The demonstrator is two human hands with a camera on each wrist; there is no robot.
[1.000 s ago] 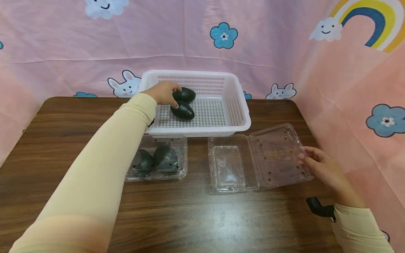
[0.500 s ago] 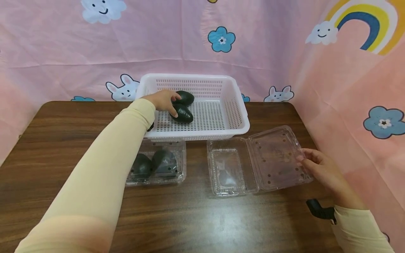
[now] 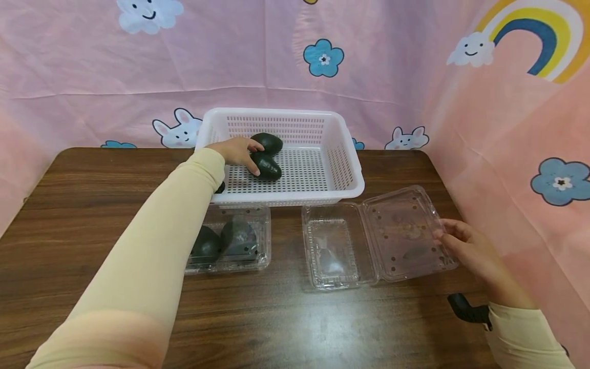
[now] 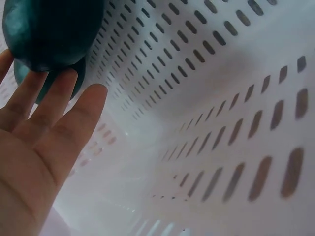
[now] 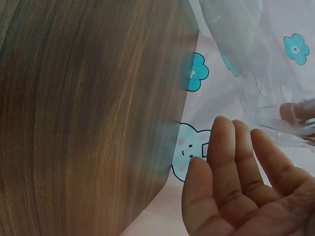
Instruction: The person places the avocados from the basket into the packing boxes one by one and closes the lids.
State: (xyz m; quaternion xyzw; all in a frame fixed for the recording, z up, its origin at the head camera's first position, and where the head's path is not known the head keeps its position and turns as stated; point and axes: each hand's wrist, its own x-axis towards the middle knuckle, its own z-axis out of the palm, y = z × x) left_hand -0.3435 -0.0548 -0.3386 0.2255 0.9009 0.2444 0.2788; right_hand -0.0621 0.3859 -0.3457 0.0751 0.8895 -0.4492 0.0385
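Left hand (image 3: pixel 237 152), loosely spread, touches a dark-green oval avocado (image 3: pixel 269 167) in the white plastic basket (image 3: pixel 299 196), twelve o'clock; best wrap it snugly. Right hand (image 3: pixel 475 256) pinches the clear plastic lid (image 3: pixel 401 233), three o'clock.

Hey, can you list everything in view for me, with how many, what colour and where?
Basket: one, white, back of the table
Closed box: one, clear, before the basket, left
Open box: one, clear, right of the closed box
Avocados: four showing, dark green, two in the basket, two in the closed box
Table: one, brown, under everything
Cloth: pink, printed, around the table; pieces unclear
Sleeves: two, cream, on both arms
Left hand: one, bare, at the basket's avocados
Right hand: one, bare, pinching the open box's lid
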